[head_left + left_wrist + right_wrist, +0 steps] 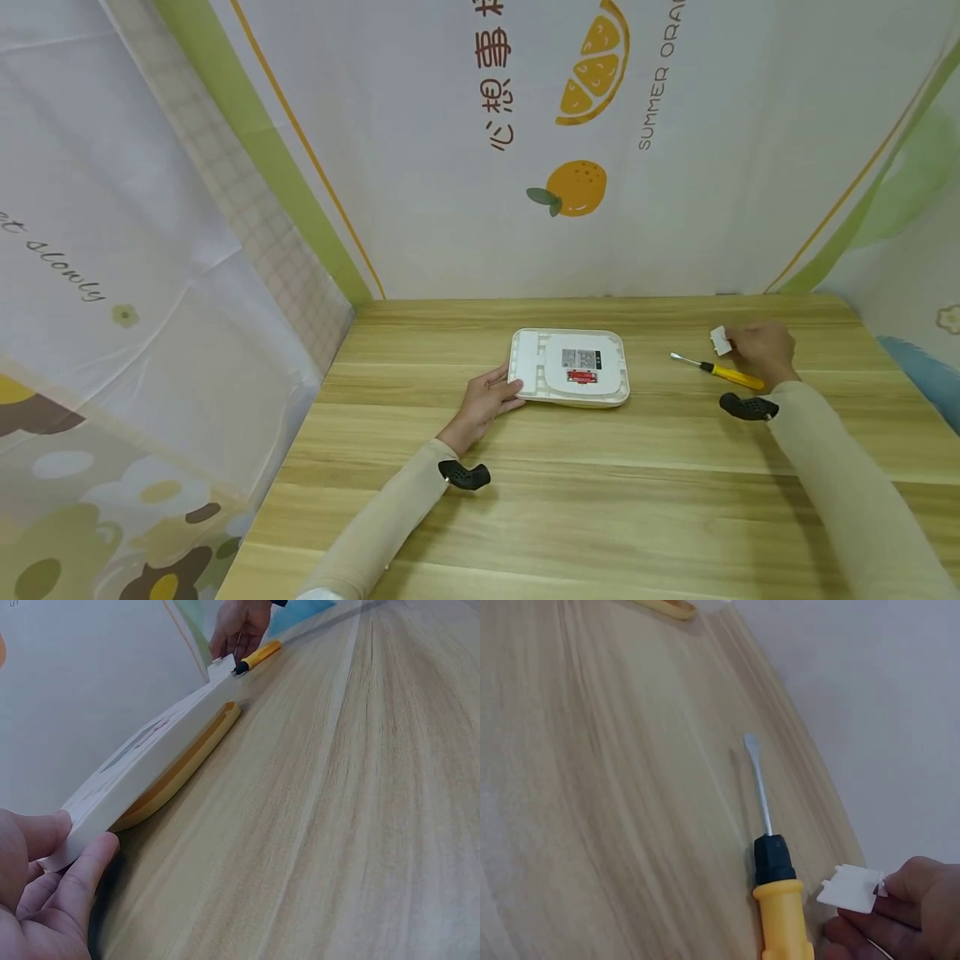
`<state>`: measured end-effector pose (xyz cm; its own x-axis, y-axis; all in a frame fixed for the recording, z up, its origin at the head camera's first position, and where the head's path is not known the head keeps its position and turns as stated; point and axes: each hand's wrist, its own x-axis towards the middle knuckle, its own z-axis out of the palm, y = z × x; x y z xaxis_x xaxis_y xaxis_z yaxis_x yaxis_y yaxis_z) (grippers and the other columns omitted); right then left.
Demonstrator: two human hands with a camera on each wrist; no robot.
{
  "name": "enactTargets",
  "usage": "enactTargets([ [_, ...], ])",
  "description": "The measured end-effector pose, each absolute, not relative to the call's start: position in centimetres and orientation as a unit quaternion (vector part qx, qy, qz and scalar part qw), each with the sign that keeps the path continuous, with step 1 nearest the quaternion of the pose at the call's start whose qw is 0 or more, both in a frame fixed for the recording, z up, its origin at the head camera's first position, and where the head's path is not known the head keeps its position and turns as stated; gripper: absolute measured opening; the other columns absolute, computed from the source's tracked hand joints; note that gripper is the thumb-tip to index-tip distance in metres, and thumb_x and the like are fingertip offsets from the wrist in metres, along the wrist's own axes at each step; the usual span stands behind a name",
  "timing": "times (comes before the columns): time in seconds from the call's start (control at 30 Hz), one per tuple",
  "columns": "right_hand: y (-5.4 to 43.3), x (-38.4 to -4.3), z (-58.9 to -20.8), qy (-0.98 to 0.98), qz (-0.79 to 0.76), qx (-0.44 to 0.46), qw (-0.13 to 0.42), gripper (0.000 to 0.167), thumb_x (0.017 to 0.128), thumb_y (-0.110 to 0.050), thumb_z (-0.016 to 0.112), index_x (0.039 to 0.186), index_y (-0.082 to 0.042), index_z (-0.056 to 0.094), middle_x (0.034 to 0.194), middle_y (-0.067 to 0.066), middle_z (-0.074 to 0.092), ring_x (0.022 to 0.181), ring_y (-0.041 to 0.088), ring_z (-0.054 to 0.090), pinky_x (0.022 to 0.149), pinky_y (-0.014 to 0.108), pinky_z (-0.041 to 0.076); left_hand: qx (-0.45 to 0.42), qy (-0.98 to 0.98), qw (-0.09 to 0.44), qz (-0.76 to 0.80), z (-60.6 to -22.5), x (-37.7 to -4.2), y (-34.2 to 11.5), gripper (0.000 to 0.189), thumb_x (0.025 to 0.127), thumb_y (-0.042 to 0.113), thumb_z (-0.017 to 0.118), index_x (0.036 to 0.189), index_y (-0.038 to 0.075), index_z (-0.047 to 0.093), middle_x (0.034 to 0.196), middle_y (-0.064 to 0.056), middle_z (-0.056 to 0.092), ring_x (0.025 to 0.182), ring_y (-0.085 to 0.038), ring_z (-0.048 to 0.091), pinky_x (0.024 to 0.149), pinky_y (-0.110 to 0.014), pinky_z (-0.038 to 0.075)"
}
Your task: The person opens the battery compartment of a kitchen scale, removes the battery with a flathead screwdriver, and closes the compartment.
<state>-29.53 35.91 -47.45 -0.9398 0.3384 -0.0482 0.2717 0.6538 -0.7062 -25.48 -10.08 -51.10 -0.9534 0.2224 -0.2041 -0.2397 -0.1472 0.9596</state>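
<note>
Here on the worktop (525, 508), my left hand (483, 402) has a grip on the white device (553, 371) by the corner nearest the worktop's left edge: thumb over the rim, fingers tucked underneath, a firm pinch. The device sits toward the back edge, around the middle of its run, pale back panel facing up. On that panel there's a grey label (577, 359), and just on my side of it, a red part (582, 377) set in. From low down at my left wrist, a yellow curved piece (193, 766) shows on the underside, between the white body and the wood.

Over to the right hand (767, 346), up near the worktop's back right corner: fingertips and thumb pinching a little white cover (721, 341) by one end, small tabs showing along its edges. The other end points toward the device, well apart from it.

And right beside that hand, on the near side, lies the screwdriver (735, 377), yellow handle toward the right edge, black collar, flat metal tip aimed at the device. My fingers are off it; they're busy with the cover. Behind the back edge hangs a white cloth (442, 192) printed with oranges.
</note>
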Motion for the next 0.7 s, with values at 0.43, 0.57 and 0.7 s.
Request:
enactTargets([
  [0.43,36.4,-28.9,-47.8,-0.935,0.300,-0.183,0.049,0.046,0.100,-0.024,0.050,0.118,0.015,0.067,0.116,0.038,0.064,0.101,0.058,0.053,0.074,0.058,0.052,-0.008,0.639,0.158,0.753,-51.1,-25.5,-9.8,0.062,0.102,0.003,0.062,0.158,0.002,0.035,0.147,-0.030,0.049,0.104,-0.021,0.069,0.098,-0.034,0.060],
  [0.57,36.7,-28.7,-47.9,-0.940,0.289,-0.175,0.046,0.048,0.102,-0.026,0.048,0.122,0.015,0.064,0.120,0.038,0.062,0.106,0.059,0.055,0.079,0.062,0.055,-0.009,0.640,0.158,0.752,-51.1,-25.6,-9.8,0.061,0.102,0.003,0.061,0.158,0.003,0.035,0.144,-0.030,0.052,0.099,-0.019,0.069,0.097,-0.034,0.061],
  [0.7,37.1,-28.4,-47.8,-0.938,0.314,-0.139,0.050,0.053,0.105,-0.028,0.044,0.116,0.018,0.067,0.119,0.041,0.061,0.111,0.062,0.050,0.096,0.071,0.044,-0.010,0.638,0.157,0.754,-51.2,-25.6,-9.9,0.060,0.103,0.003,0.061,0.157,0.002,0.036,0.142,-0.030,0.053,0.093,-0.016,0.069,0.097,-0.034,0.061],
])
